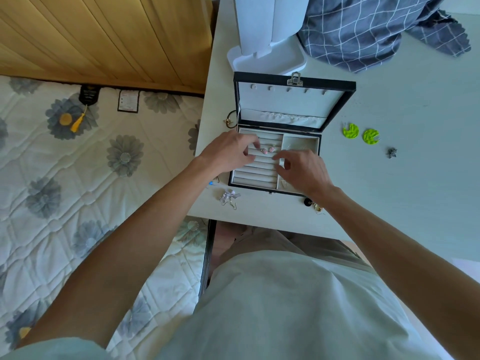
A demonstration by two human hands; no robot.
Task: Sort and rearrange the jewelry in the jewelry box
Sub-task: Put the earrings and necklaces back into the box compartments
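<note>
Pink earrings (268,149) on jewelry box (298,81) rolls, between left hand (228,153) and right hand (302,171), both arched, fingers loosely curled, empty

Floral quilt (91,162) left; plaid cloth (363,29) on desk (415,190).

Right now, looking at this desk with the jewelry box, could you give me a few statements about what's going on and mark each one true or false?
1. The jewelry box is open, its lid standing up. True.
2. Both green earrings lie inside the box. False: they lie on the table, to the right of the box.
3. Two small pink earrings sit on the padded ring rows, between the left hand and the right hand. True.
4. The hooks inside the lid are hung with necklaces. False: they are bare.
5. A white bow-shaped piece lies on the table in front of the box. True.
</note>
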